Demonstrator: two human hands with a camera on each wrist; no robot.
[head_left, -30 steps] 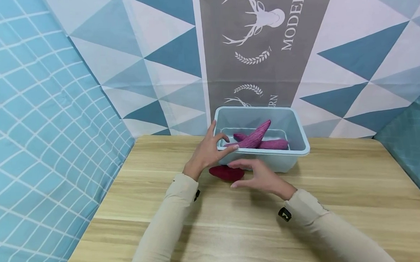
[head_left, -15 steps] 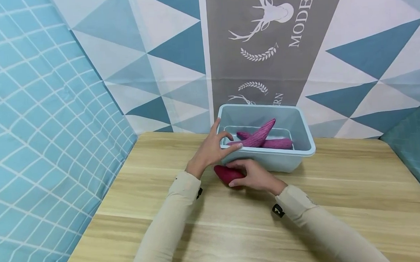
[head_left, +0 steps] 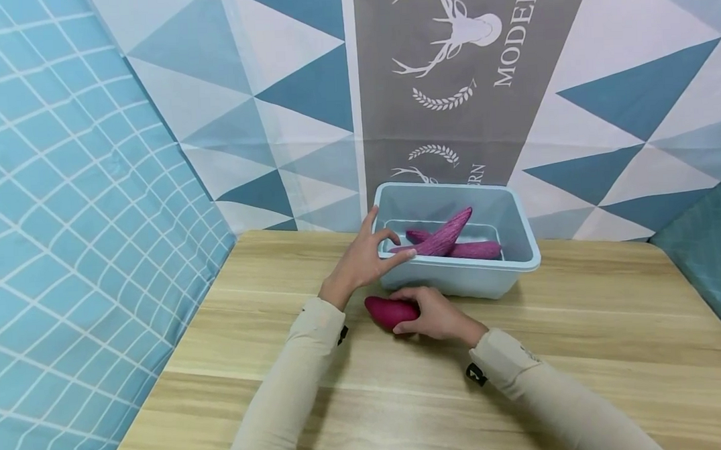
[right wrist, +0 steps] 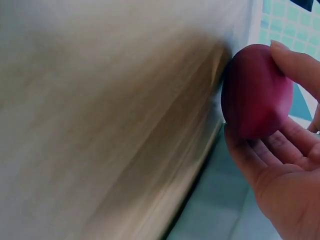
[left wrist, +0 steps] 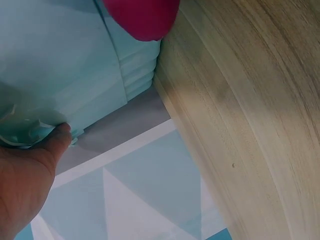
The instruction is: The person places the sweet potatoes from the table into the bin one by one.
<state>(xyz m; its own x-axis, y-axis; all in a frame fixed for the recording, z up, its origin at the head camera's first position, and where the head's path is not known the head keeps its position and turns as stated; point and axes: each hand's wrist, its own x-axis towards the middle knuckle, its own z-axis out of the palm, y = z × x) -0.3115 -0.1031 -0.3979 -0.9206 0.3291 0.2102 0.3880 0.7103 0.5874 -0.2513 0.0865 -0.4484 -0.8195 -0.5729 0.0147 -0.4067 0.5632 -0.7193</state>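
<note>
My right hand (head_left: 432, 314) grips a smooth, dark red sweet potato (head_left: 388, 311) in front of the bin, thumb on the near side and fingers on the far side. In the right wrist view the sweet potato (right wrist: 256, 95) shows its blunt end between thumb and fingers. At the left front corner of a light blue plastic bin (head_left: 459, 279), my left hand (head_left: 359, 260) holds the rim, its thumb along the front edge. Inside the bin lie long purple vegetables with a ridged skin, one (head_left: 448, 234) crossing over another (head_left: 478, 249).
The bin stands on a wood-grain table (head_left: 380, 398), close to its back edge. Behind rises a patterned cloth backdrop (head_left: 307, 106) with triangles and a deer print. A blue checked cloth (head_left: 82, 217) hangs along the left side.
My right hand has closed round the sweet potato and drawn it slightly toward me, away from the bin's front wall. The left hand stays on the rim.
</note>
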